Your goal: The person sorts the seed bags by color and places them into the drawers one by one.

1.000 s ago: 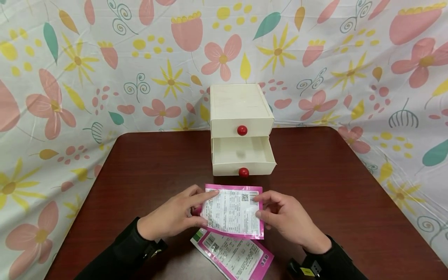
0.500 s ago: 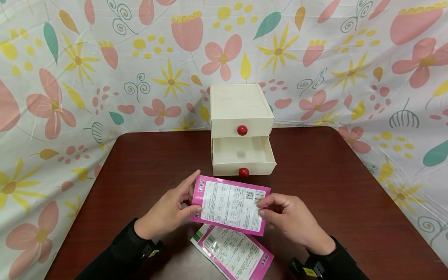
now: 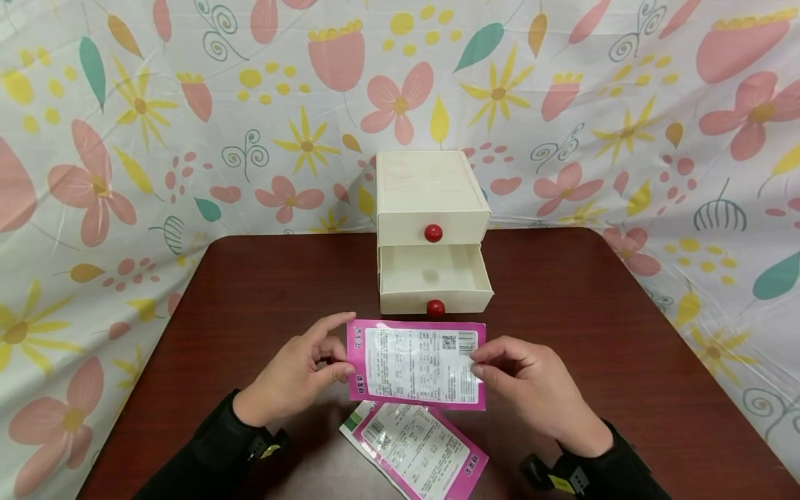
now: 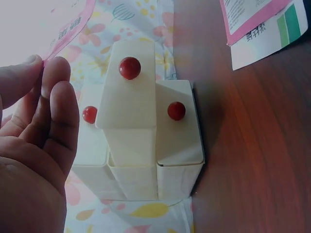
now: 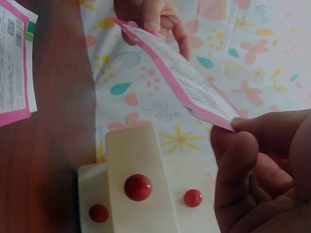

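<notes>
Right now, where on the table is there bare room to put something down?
Bare tabletop lies left of the drawer box, beyond the left hand, and right of it, beyond the right hand, out to the side edges. It is crowded in front of the open drawer: the held packet and, nearer, the lying packets.

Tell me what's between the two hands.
A pink packet, pinched at opposite ends by the left hand and right hand; the head view shows it.
</notes>
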